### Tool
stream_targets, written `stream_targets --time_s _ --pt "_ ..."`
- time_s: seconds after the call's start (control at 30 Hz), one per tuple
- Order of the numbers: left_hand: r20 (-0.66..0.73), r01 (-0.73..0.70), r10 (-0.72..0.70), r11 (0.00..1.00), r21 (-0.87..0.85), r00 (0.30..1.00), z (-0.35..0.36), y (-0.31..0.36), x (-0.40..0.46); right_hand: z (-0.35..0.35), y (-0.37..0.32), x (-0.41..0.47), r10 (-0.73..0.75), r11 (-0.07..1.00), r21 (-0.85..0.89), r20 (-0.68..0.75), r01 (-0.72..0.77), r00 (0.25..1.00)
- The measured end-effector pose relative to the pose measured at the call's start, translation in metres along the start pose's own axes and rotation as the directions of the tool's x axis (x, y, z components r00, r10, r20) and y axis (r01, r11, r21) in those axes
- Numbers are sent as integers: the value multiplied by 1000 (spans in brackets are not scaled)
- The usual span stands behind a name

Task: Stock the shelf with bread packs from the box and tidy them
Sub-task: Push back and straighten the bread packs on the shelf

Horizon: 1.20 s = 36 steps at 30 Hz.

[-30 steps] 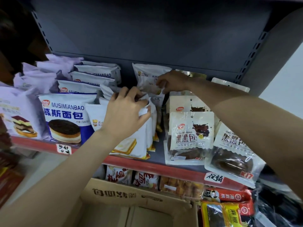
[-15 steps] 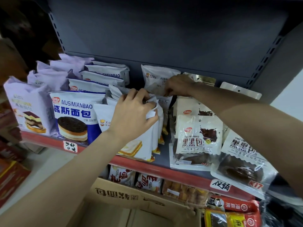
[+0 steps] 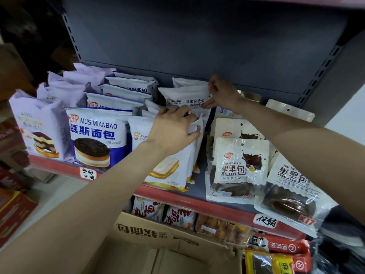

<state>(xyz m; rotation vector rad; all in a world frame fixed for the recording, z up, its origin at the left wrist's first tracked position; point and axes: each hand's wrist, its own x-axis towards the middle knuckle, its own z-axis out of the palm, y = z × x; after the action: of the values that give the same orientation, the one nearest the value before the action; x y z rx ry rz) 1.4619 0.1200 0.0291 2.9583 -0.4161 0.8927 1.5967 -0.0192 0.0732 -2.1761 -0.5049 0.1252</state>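
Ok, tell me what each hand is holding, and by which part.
Right hand pinches the rear white XianDu pack at its upper right edge. Left hand grips the top edges of the front white packs.

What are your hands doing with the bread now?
Left hand grips the front white sandwich-bread packs. Right hand pinches a rear white XianDu pack, raised. Nothing blocking the grey shelf.

A dark grey metal back panel rises above and behind both hands, with slotted uprights at its edges. A pale wall shows to the right, pale floor below left.
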Motion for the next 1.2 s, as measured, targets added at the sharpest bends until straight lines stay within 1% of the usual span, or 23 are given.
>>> stream_targets --time_s 0.07,0.1,0.13,0.27,0.3,0.33,0.4,0.47,0.57,0.63,0.77,0.83,0.87,0.9,0.97,1.0,1.07,1.13,1.2 --pt "131 2 1 1000 -19 991 1 -1 5 4 2 1 78 997 -5 -29 -78 997" --pt "153 15 -11 1000 -23 988 0 -2 4 4 3 1 99 995 -25 -34 -99 995" --pt "131 23 -18 999 -34 991 -4 -3 1 3 3 1 109 993 -30 -37 -110 993" --pt "-57 -15 8 992 -127 998 -26 -15 -39 -2 -10 -12 131 991 -2 -59 -131 990" --pt "-69 -34 24 989 -143 997 -29 -21 -54 -2 -14 -18 123 992 6 -60 -123 991" --pt "-38 -43 38 988 -146 999 -31 -27 -70 -1 -19 -26 99 995 -9 -73 -100 992" --pt "105 -46 57 994 -101 993 -26 -41 -94 4 -30 -43 43 998 -30 -126 -47 991" --pt "218 -43 59 996 -80 974 -14 -49 -104 16 -43 -62 52 996 80 -178 -38 983" --pt "274 4 50 981 -194 960 -3 -51 -100 45 -61 -97 107 965 262 -276 -32 955" --pt "294 76 20 947 -312 956 -2 -45 -95 69 -62 -120 113 952 306 -338 -4 934" --pt "282 221 -95 861 -457 955 -2 -34 -95 113 -42 -147 136 961 275 -390 -25 911" --pt "376 375 -183 756 -536 908 -1 -35 -97 128 -27 -147 126 945 328 -382 6 915" --pt "431 435 -194 690 -579 881 1 -37 -99 133 -21 -146 122 928 371 -357 21 926" --pt "461 462 -180 628 -626 869 5 -39 -101 138 -16 -145 119 910 413 -326 29 938" --pt "447 452 -152 544 -707 882 14 -43 -100 142 -10 -140 107 885 464 -291 43 951" --pt "425 438 -158 541 -718 891 17 -45 -97 142 -10 -137 106 880 473 -290 46 951" --pt "365 408 -199 598 -690 909 20 -47 -86 139 -10 -128 68 890 448 -324 90 944" --pt "287 362 -225 659 -659 931 22 -47 -75 136 -8 -120 -22 916 367 -362 164 932" --pt "232 331 -236 687 -647 944 26 -48 -69 135 -4 -114 -91 937 287 -345 197 934"
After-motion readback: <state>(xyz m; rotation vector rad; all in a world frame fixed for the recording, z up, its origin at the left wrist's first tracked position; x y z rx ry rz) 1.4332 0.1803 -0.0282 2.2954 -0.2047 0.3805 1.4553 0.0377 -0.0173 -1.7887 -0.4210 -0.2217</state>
